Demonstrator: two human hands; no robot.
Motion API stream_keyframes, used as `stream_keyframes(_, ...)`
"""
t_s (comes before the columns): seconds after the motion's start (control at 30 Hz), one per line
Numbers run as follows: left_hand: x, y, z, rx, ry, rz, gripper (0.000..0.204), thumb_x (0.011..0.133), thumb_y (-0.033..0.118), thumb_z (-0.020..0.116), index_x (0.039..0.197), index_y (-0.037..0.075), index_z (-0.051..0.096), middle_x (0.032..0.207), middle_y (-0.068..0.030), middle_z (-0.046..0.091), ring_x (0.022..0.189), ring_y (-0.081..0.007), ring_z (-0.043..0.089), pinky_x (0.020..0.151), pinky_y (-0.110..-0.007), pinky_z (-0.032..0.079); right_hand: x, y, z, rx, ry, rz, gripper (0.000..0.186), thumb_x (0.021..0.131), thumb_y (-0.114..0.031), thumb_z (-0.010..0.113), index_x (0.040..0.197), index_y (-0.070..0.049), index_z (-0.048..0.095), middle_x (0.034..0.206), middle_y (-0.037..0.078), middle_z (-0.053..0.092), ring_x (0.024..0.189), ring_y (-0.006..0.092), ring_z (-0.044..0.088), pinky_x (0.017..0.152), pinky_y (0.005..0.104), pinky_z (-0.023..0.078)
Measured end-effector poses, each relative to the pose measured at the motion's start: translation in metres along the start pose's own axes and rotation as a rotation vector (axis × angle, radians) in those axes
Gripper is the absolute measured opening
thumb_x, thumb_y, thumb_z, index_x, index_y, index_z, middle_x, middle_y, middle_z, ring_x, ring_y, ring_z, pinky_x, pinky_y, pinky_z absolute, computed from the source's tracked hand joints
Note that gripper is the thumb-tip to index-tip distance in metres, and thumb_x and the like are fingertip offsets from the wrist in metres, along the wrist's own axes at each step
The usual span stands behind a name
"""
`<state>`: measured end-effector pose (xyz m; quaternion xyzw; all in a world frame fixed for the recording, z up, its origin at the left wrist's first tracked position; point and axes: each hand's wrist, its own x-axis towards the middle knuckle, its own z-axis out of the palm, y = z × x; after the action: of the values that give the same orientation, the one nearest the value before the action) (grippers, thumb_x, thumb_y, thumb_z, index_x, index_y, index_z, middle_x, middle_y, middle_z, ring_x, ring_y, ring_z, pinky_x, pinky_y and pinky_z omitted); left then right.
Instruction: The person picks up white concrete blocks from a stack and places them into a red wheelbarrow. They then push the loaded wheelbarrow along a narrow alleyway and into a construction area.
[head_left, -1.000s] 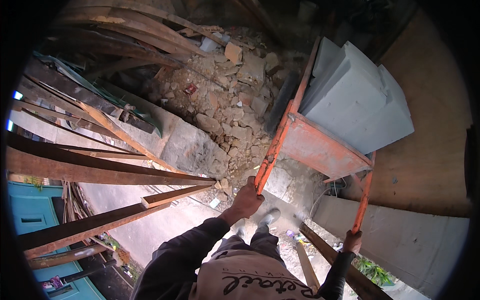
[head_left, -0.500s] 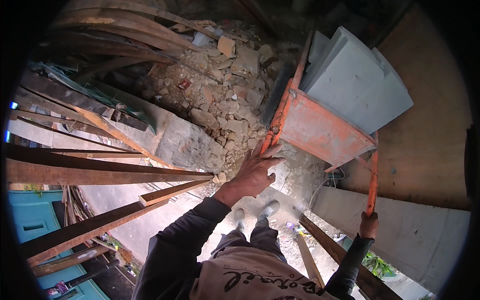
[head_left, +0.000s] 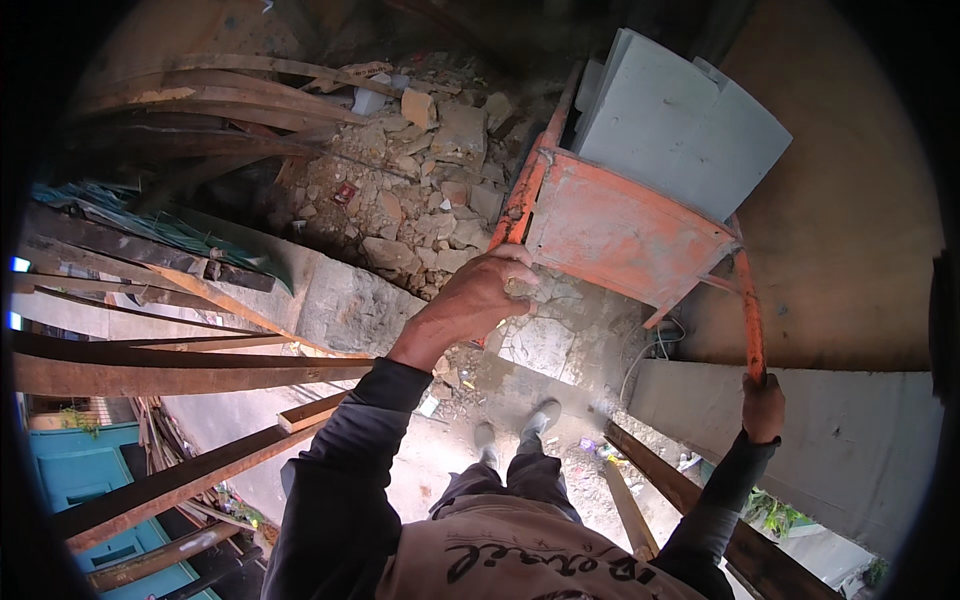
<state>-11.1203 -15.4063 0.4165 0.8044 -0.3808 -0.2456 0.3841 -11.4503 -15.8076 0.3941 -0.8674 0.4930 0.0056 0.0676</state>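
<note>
Orange barrow (head_left: 625,235) tipped up ahead of the person, grey blocks (head_left: 680,125) in its tray, left hand (head_left: 480,295) wrapped round the left handle (head_left: 520,205), right hand (head_left: 763,408) clamped on the right handle (head_left: 748,315), hands well apart, rubble (head_left: 420,190) heaped beyond, shoes (head_left: 515,430) on the ground below.

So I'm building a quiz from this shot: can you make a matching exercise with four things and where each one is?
Things:
1. left hand
2. right hand
3. grey blocks
4. rubble pile

Places:
A. stacked in the orange barrow tray
B. on the ground left of the barrow
C. grip closed on the right orange handle
D. resting on the left orange handle

Pairs: 1-D, 2-C, 3-A, 4-B
</note>
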Motion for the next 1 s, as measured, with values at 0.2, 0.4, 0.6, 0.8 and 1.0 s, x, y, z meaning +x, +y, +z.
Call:
stream_keyframes(0.2, 0.022, 0.021, -0.022, -0.001, -0.032, -0.114, 0.039, 0.083, 0.018, 0.081, 0.118, 0.004, 0.07, 0.132, -0.0056, 0.059, 0.125, -0.0222, 0.057, 0.109, -0.033, 0.042, 0.007, -0.01, -0.018, 0.009, 0.086, -0.097, 0.038, 0.094, -0.037, 0.063, 0.104, -0.001, 0.066, 0.097, 0.028, 0.069, 0.097, 0.049, 0.064, 0.079, 0.0559, 0.051)
stream_keyframes(0.4, 0.048, 0.041, -0.048, -0.041, -0.034, -0.179, 0.051, 0.082, 0.018, 0.082, 0.127, 0.001, 0.066, 0.13, -0.0099, 0.063, 0.12, -0.0201, 0.06, 0.104, -0.032, 0.046, 0.023, -0.022, -0.034, -0.121, 0.162, -0.039, 0.032, 0.095, -0.038, 0.06, 0.099, -0.007, 0.066, 0.092, 0.023, 0.071, 0.09, 0.0444, 0.068, 0.076, 0.0543, 0.054)
stream_keyframes(0.6, 0.083, 0.039, -0.088, -0.034, -0.073, -0.213, 0.058, 0.083, 0.023, 0.083, 0.133, 0.002, 0.064, 0.129, -0.0148, 0.066, 0.12, -0.0234, 0.062, 0.103, -0.034, 0.047, 0.037, -0.054, -0.051, -0.147, 0.211, -0.054, 0.029, 0.095, -0.035, 0.062, 0.091, -0.007, 0.067, 0.084, 0.018, 0.072, 0.081, 0.0407, 0.071, 0.071, 0.0516, 0.057)
stream_keyframes(0.8, 0.138, 0.064, -0.131, 0.01, -0.1, -0.107, 0.059, 0.083, 0.025, 0.084, 0.133, 0.0, 0.063, 0.131, -0.0152, 0.065, 0.116, -0.0218, 0.061, 0.099, -0.035, 0.048, 0.076, -0.072, -0.089, -0.195, 0.27, -0.086, 0.032, 0.091, -0.036, 0.068, 0.084, -0.005, 0.07, 0.083, 0.02, 0.072, 0.081, 0.0387, 0.073, 0.071, 0.0489, 0.058)
stream_keyframes(1.0, 0.213, 0.049, -0.162, 0.162, -0.219, 0.165, 0.059, 0.087, 0.033, 0.08, 0.135, 0.003, 0.062, 0.148, -0.02, 0.053, 0.13, -0.0288, 0.055, 0.11, -0.036, 0.042, 0.129, -0.115, -0.135, -0.235, 0.266, -0.012, 0.034, 0.085, -0.041, 0.076, 0.08, -0.007, 0.073, 0.083, 0.017, 0.073, 0.082, 0.0357, 0.074, 0.073, 0.0462, 0.058)
